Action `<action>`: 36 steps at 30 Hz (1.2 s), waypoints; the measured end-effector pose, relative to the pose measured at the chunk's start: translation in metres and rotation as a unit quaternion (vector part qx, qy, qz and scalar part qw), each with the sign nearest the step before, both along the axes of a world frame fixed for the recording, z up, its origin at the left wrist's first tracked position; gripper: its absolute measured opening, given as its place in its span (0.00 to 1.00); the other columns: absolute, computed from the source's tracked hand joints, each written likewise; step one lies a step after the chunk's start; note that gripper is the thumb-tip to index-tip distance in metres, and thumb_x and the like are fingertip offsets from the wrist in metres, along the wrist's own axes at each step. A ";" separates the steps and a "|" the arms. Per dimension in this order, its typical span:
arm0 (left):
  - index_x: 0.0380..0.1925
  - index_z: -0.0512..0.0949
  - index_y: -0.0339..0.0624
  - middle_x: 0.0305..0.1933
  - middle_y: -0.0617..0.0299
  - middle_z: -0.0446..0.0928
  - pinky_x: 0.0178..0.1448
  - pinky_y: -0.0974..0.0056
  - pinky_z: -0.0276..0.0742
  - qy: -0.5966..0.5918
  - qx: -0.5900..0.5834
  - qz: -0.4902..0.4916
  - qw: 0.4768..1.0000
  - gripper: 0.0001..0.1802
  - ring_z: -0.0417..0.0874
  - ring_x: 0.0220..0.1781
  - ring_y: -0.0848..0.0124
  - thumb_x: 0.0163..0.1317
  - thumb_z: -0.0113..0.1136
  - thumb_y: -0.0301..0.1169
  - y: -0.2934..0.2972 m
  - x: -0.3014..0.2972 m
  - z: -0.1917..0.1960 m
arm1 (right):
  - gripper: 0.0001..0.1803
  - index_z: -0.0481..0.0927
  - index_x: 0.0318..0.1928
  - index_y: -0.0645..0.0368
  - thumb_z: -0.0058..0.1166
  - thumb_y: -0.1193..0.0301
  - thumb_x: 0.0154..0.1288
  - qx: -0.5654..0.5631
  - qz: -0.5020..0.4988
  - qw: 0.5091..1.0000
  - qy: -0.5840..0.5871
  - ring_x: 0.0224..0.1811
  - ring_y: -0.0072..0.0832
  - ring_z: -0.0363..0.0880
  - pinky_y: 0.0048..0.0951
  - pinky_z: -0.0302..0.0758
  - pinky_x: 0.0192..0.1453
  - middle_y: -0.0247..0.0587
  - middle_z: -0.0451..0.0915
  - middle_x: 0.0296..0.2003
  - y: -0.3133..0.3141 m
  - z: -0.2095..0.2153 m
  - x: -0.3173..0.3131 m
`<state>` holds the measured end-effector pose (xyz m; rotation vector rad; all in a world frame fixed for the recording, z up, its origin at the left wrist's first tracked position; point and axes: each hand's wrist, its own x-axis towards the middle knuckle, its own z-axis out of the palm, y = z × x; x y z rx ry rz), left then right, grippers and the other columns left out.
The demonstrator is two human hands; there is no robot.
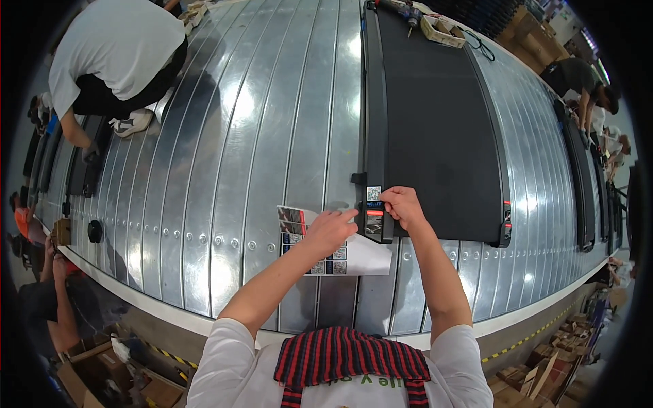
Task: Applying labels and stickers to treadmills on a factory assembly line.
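A black treadmill deck (439, 129) lies in front of me, with a long black side rail (375, 129) along its left edge. Near the rail's close end is a blue-and-white sticker (373, 194) with a square code, and just below it a red, white and black label (374, 222). My right hand (403, 205) is closed in a pinch at the sticker's right edge. Over some white sticker sheets (369, 257), my left hand (331, 231) reaches toward the rail with its index finger stretched out. Its other fingers are curled at the sheets, their grip partly hidden.
Metal slats (265, 136) form the work surface, bordered by a pale edge (183, 319). At the deck's far end are a power drill (410, 15) and a parts tray (442, 31). A crouching person (119, 54) works at far left. Another black rail (577, 170) stands right.
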<state>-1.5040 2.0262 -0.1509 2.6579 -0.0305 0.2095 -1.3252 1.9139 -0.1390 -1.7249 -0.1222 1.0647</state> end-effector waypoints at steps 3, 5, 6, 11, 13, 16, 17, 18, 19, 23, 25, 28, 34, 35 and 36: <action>0.23 0.74 0.44 0.49 0.58 0.69 0.43 0.59 0.69 0.019 0.016 -0.003 1.000 0.04 0.74 0.42 0.63 0.45 0.53 0.25 0.001 0.002 0.000 | 0.05 0.74 0.22 0.64 0.55 0.76 0.49 0.000 -0.010 1.000 -0.006 0.08 0.15 0.59 0.18 0.51 0.11 0.33 0.69 0.11 0.000 -0.001 -0.002; 0.23 0.74 0.44 0.50 0.58 0.69 0.43 0.59 0.69 0.019 0.009 -0.005 1.000 0.03 0.74 0.43 0.63 0.45 0.52 0.25 0.001 0.002 0.000 | 0.05 0.74 0.22 0.64 0.55 0.76 0.48 0.004 -0.017 1.000 -0.010 0.08 0.15 0.59 0.18 0.51 0.10 0.33 0.69 0.11 0.000 -0.001 -0.003; 0.23 0.74 0.44 0.50 0.58 0.69 0.43 0.59 0.69 0.021 0.010 -0.005 1.000 0.03 0.74 0.43 0.63 0.45 0.52 0.25 0.001 0.001 0.001 | 0.04 0.74 0.22 0.64 0.54 0.76 0.48 0.004 -0.020 1.000 -0.013 0.08 0.15 0.59 0.18 0.51 0.10 0.33 0.69 0.11 0.000 -0.001 -0.003; 0.24 0.74 0.44 0.51 0.58 0.68 0.44 0.59 0.68 0.030 0.003 0.000 1.000 0.04 0.74 0.43 0.63 0.45 0.52 0.25 0.003 0.000 0.002 | 0.04 0.74 0.22 0.65 0.54 0.77 0.47 0.009 -0.035 0.999 -0.017 0.07 0.15 0.58 0.18 0.51 0.10 0.34 0.69 0.11 0.000 0.002 -0.006; 0.24 0.74 0.44 0.51 0.58 0.68 0.44 0.60 0.68 0.031 0.002 -0.001 1.000 0.04 0.74 0.43 0.64 0.45 0.52 0.25 0.004 0.000 0.002 | 0.04 0.74 0.22 0.65 0.54 0.78 0.46 0.011 -0.044 0.999 -0.015 0.07 0.15 0.58 0.18 0.51 0.10 0.34 0.69 0.11 -0.001 0.002 -0.006; 0.24 0.74 0.44 0.51 0.58 0.68 0.44 0.60 0.68 0.033 0.001 -0.005 0.999 0.04 0.74 0.43 0.64 0.45 0.52 0.25 0.005 0.000 0.001 | 0.05 0.73 0.21 0.62 0.54 0.76 0.49 0.011 -0.038 0.999 -0.019 0.08 0.14 0.56 0.17 0.49 0.11 0.31 0.67 0.11 0.000 0.004 -0.008; 0.24 0.74 0.44 0.51 0.58 0.68 0.44 0.60 0.68 0.035 0.003 -0.008 0.999 0.04 0.74 0.43 0.64 0.45 0.52 0.25 0.005 0.001 0.001 | 0.05 0.73 0.21 0.62 0.54 0.76 0.49 0.011 -0.040 0.999 -0.019 0.08 0.14 0.56 0.17 0.49 0.11 0.31 0.67 0.11 0.000 0.003 -0.008; 0.24 0.74 0.44 0.51 0.58 0.68 0.44 0.60 0.68 0.035 0.003 -0.010 0.999 0.04 0.74 0.43 0.64 0.45 0.52 0.25 0.005 0.002 0.001 | 0.05 0.73 0.21 0.62 0.54 0.76 0.49 0.011 -0.040 0.999 -0.021 0.08 0.14 0.56 0.17 0.49 0.11 0.31 0.67 0.11 0.000 0.002 -0.008; 0.24 0.74 0.44 0.51 0.58 0.68 0.44 0.59 0.69 0.039 0.006 -0.012 0.999 0.04 0.74 0.43 0.64 0.45 0.52 0.25 0.005 0.003 0.002 | 0.05 0.73 0.21 0.62 0.54 0.76 0.49 0.010 -0.041 0.999 -0.023 0.08 0.14 0.56 0.17 0.49 0.11 0.31 0.67 0.12 0.000 0.002 -0.008; 0.23 0.74 0.44 0.51 0.59 0.68 0.44 0.59 0.69 0.033 0.001 -0.015 0.999 0.04 0.74 0.42 0.64 0.45 0.52 0.24 0.006 0.003 0.002 | 0.05 0.73 0.21 0.62 0.54 0.76 0.49 0.003 -0.043 0.998 -0.034 0.08 0.14 0.57 0.17 0.49 0.10 0.31 0.68 0.12 0.001 0.002 -0.009; 0.23 0.74 0.44 0.51 0.58 0.68 0.44 0.59 0.69 0.034 0.005 -0.018 0.999 0.04 0.74 0.42 0.64 0.45 0.52 0.24 0.007 0.003 0.004 | 0.05 0.73 0.21 0.63 0.54 0.76 0.49 0.002 -0.042 0.998 -0.038 0.08 0.14 0.57 0.17 0.49 0.10 0.31 0.68 0.12 0.002 0.003 -0.010; 0.23 0.74 0.44 0.51 0.58 0.68 0.44 0.59 0.69 0.030 0.008 -0.024 0.999 0.04 0.74 0.42 0.64 0.45 0.52 0.24 0.009 0.003 0.004 | 0.04 0.73 0.21 0.63 0.54 0.76 0.48 0.006 -0.046 0.998 -0.044 0.08 0.14 0.57 0.17 0.49 0.10 0.32 0.68 0.12 0.002 0.000 -0.010; 0.23 0.74 0.43 0.51 0.58 0.69 0.43 0.59 0.70 0.009 0.002 -0.032 0.999 0.04 0.75 0.41 0.64 0.45 0.52 0.24 0.014 0.001 0.004 | 0.04 0.74 0.22 0.63 0.54 0.76 0.47 -0.003 -0.065 0.995 -0.070 0.09 0.14 0.57 0.18 0.49 0.10 0.32 0.68 0.12 0.003 0.003 -0.013; 0.23 0.74 0.43 0.51 0.58 0.69 0.42 0.59 0.70 0.005 0.001 -0.033 0.999 0.04 0.75 0.41 0.64 0.45 0.51 0.24 0.015 0.001 0.006 | 0.04 0.74 0.22 0.63 0.54 0.76 0.47 -0.003 -0.067 0.995 -0.070 0.09 0.14 0.57 0.18 0.49 0.10 0.32 0.68 0.12 0.003 0.002 -0.012; 0.23 0.74 0.43 0.51 0.58 0.69 0.42 0.59 0.70 0.005 0.001 -0.035 0.999 0.04 0.75 0.41 0.64 0.45 0.51 0.24 0.016 0.001 0.006 | 0.04 0.74 0.22 0.64 0.54 0.76 0.47 0.000 -0.066 0.995 -0.072 0.09 0.14 0.58 0.18 0.50 0.11 0.32 0.68 0.12 0.002 0.000 -0.012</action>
